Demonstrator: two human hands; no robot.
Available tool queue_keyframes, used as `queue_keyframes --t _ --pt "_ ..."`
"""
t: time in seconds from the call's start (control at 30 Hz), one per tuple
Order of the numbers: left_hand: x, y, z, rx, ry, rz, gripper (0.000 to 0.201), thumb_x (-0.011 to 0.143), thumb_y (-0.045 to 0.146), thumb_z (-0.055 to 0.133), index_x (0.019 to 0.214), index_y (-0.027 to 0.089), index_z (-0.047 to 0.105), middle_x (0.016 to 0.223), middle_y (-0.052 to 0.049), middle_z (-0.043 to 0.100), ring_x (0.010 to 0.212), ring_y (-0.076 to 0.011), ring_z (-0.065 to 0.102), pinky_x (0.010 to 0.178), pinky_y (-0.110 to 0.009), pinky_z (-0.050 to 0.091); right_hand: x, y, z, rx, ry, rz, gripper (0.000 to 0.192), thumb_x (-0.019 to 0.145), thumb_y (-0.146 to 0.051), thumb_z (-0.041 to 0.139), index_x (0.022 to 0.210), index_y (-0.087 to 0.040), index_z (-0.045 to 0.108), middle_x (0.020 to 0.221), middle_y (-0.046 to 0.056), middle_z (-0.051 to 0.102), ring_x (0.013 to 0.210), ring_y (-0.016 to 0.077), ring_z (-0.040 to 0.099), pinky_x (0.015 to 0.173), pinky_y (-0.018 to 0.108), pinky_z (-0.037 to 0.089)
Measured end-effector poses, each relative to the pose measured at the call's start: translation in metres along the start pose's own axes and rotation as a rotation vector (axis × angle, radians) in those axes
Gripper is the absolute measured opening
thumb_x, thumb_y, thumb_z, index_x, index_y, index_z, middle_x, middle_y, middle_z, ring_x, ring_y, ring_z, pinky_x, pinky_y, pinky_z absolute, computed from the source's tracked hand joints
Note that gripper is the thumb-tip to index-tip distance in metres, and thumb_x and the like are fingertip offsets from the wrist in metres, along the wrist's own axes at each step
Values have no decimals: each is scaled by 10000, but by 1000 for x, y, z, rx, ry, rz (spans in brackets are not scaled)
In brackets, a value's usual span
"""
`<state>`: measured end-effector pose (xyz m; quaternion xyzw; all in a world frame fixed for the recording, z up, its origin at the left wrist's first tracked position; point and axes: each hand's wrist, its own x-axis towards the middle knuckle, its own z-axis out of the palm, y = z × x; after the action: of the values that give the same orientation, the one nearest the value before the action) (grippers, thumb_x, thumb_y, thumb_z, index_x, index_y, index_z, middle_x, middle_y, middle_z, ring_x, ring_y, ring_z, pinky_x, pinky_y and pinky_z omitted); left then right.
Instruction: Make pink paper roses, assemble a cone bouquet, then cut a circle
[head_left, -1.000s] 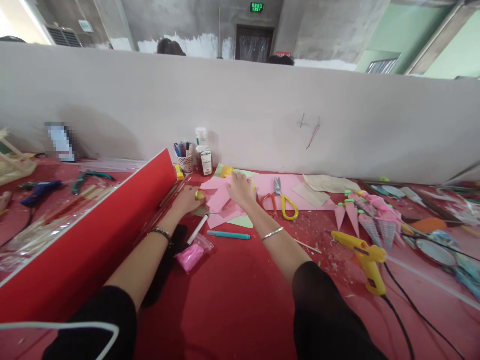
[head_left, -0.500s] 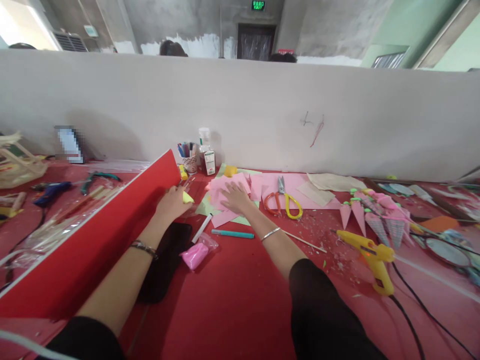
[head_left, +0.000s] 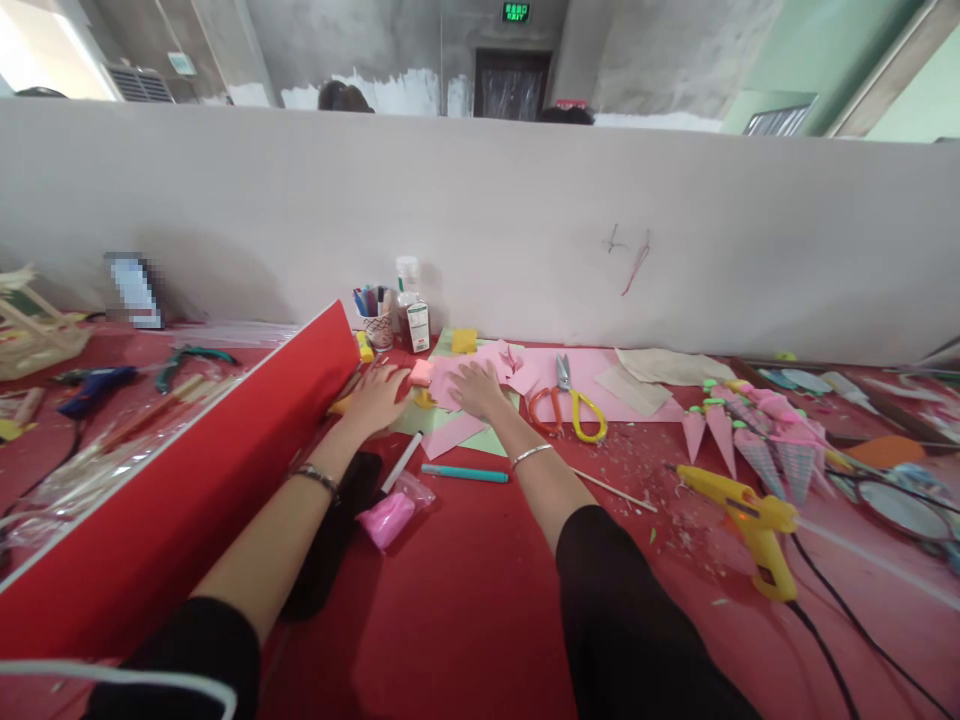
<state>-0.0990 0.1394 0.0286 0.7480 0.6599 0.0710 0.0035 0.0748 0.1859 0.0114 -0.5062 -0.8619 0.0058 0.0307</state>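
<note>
My left hand (head_left: 377, 400) lies with its fingers stretched out over the left side of the paper pile, its tips close to a small pink block (head_left: 421, 373). A bit of yellow (head_left: 425, 398) shows just below that block, and another yellow piece (head_left: 341, 405) peeks out beside the hand. On the pink paper (head_left: 444, 385) my right hand (head_left: 478, 390) rests flat, fingers spread. Light green paper (head_left: 491, 440) shows beneath the pink sheets. Nearer me are a white marker (head_left: 403, 462), a teal pen (head_left: 465, 473) and a bag of pink clay-like material (head_left: 388, 518).
A red board (head_left: 202, 480) stands on edge at left, near a black phone-like slab (head_left: 330, 550). Scissors (head_left: 564, 390) lie right of the papers, with a yellow glue gun (head_left: 742, 515) and pink cones (head_left: 757, 440) beyond. A pen cup (head_left: 378, 328) and bottle (head_left: 414, 320) stand behind.
My left hand has moved right, toward the papers, and its fingers have spread; the yellow piece no longer shows at its fingertips. My right hand has shifted slightly, and the pink block is more exposed.
</note>
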Motion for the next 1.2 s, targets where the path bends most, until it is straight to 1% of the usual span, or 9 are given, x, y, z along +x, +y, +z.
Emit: queue_keyframes --t 0.2,0.33,0.43,0.53,0.63,0.8,0.93,1.07,1.2 --pt "33 15 15 -64 -81 124 513 731 303 508 1228 212 415 1347 -89 373 1224 -260 357 987 -373 310 -2 3 -3 48 -71 -21 469 857 -398 314 1294 -234 360 1383 88 328 1280 267 245 1026 531 80" --pt "38 12 15 -53 -61 117 470 749 276 481 1208 182 436 1295 -108 417 1167 -282 413 939 -351 355 -2 6 -3 113 -108 -31 747 718 -567 472 1345 -227 250 1423 127 225 1312 298 153 1017 555 75" --pt "41 12 11 -28 -53 73 430 752 251 479 1176 179 455 1232 -119 462 1124 -273 457 905 -342 385 1 6 -3 156 -94 -23 841 663 -528 552 1356 -193 212 1416 154 225 1299 307 187 1006 544 155" --pt "46 17 9 -8 -59 -4 403 760 283 474 1147 172 466 1194 -137 473 1065 -269 508 822 -340 438 4 3 -3 192 -51 10 732 690 -392 551 1327 -162 274 1367 169 317 1223 323 329 946 519 290" --pt "50 20 10 0 -67 -60 389 769 324 462 1128 177 480 1169 -132 491 1026 -244 539 772 -307 455 5 3 -4 224 -5 30 552 729 -269 508 1256 -150 393 1298 167 410 1163 320 402 919 497 328" --pt "46 12 1 62 -58 -113 418 779 360 440 1129 138 493 1112 -161 555 1069 -276 502 816 -336 428 5 11 -7 351 10 -2 291 791 -187 460 1060 -185 572 1111 79 590 1042 210 528 866 313 405" --pt "33 -4 -14 161 -37 -136 387 765 234 444 1127 107 499 1160 -182 528 1101 -292 467 851 -382 397 7 16 -9 481 21 18 354 898 -255 267 1028 -171 585 922 51 660 788 138 625 713 224 455" --pt "16 -13 -21 236 -95 -77 352 728 247 524 1058 133 567 1245 -157 477 1147 -291 424 928 -414 333 7 15 -7 531 98 88 441 917 -293 166 1085 -136 542 1049 96 616 892 161 606 754 255 448" --pt "-4 -12 -21 271 -186 225 353 796 373 436 1045 173 586 1208 -111 517 1148 -247 431 936 -355 337 5 10 -6 528 98 56 361 897 -325 280 1092 -191 552 1117 61 595 1025 178 552 886 306 390"
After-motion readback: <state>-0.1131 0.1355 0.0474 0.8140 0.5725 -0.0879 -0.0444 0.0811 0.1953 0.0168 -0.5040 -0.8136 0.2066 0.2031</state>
